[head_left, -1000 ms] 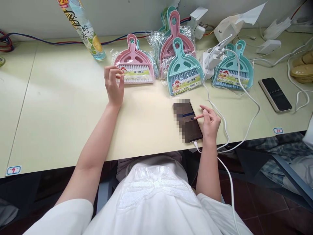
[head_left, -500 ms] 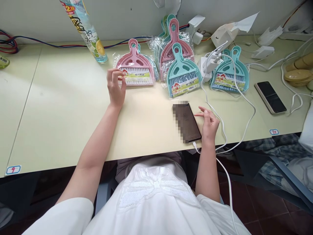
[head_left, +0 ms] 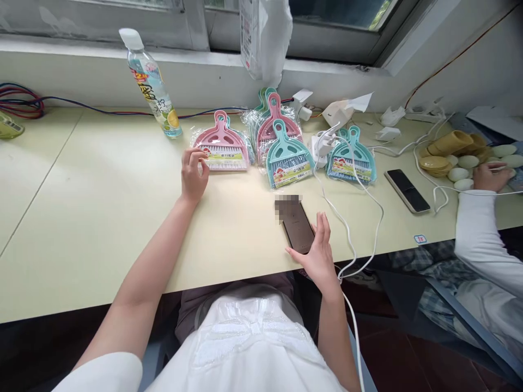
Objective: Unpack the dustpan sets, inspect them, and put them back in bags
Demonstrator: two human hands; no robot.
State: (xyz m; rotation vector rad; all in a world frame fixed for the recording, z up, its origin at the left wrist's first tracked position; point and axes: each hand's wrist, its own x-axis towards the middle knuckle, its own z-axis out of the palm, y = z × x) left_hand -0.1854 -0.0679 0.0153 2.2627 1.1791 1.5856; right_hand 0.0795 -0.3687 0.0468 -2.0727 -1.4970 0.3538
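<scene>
My left hand (head_left: 194, 175) rests on the table at the left edge of a pink mini dustpan-and-brush set (head_left: 223, 146) in clear wrap. Its fingers are curled, thumb and index tips close together; whether they pinch the wrap I cannot make out. My right hand (head_left: 321, 256) is spread around the lower end of a dark smartphone (head_left: 298, 226) lying flat on the table. The thumb is by its bottom edge and the fingers are along its right side. A turquoise dustpan set (head_left: 291, 158) lies just behind the phone, beside another pink set (head_left: 275, 128).
A drink bottle (head_left: 153, 90) stands at the back left. Another turquoise set (head_left: 352, 158), a white charger (head_left: 322, 146) with looping cables and a second phone (head_left: 407, 190) are to the right. A co-worker's hand (head_left: 490, 177) is among pale round objects at far right.
The view has tilted up, showing the window and a co-worker's arm. My right hand has moved from beside the phone to around its lower end, fingers spreading. The left hand stays by the pink set.
</scene>
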